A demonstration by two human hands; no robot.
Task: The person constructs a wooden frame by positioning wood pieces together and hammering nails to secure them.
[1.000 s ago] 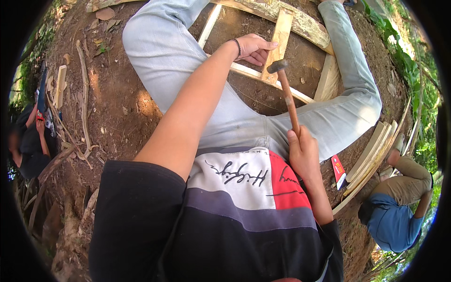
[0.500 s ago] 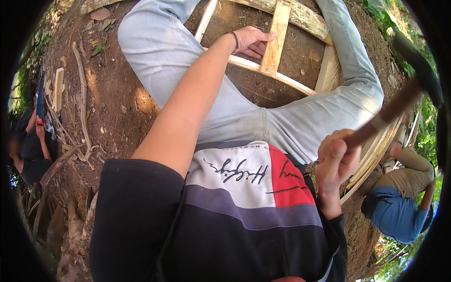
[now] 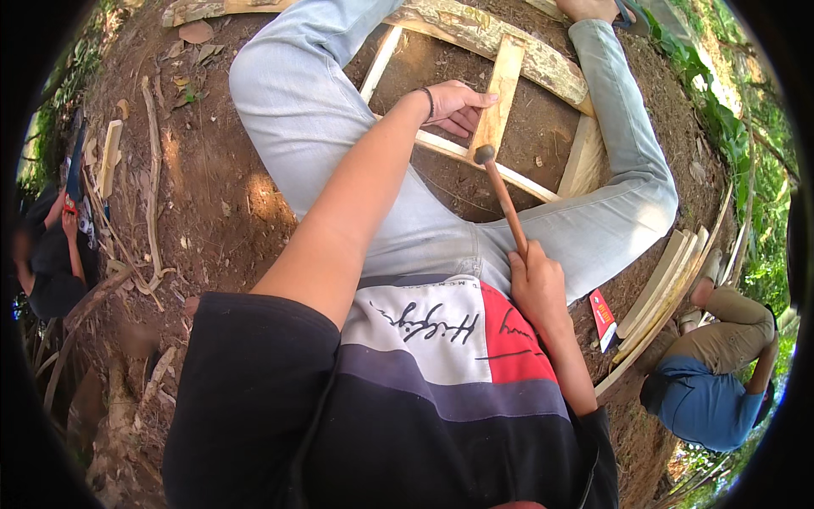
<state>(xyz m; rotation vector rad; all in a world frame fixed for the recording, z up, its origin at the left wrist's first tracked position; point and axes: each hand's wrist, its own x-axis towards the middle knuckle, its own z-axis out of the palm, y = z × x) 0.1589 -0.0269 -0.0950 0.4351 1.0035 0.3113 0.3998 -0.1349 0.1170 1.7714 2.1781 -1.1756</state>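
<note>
I sit on bare earth with a wooden frame [image 3: 543,81] between my legs. My left hand [image 3: 455,107] rests on a pale upright slat [image 3: 500,89] of the frame, fingers against its left side, steadying it. My right hand [image 3: 536,284] is shut on the wooden handle of a hammer [image 3: 502,199]. The hammer's dark head is down on the lower end of that slat, where it crosses a thin cross batten [image 3: 475,161].
A stack of pale planks [image 3: 666,293] lies on the ground to my right. Beyond it crouches a person in a blue shirt [image 3: 708,399]. Another person [image 3: 47,254] sits at the far left. Wood scraps and sticks [image 3: 110,157] litter the soil on my left.
The hammer was down on the slat, then swung up and out to my right, and now it is down on the slat's lower end again. My left hand stays on the slat.
</note>
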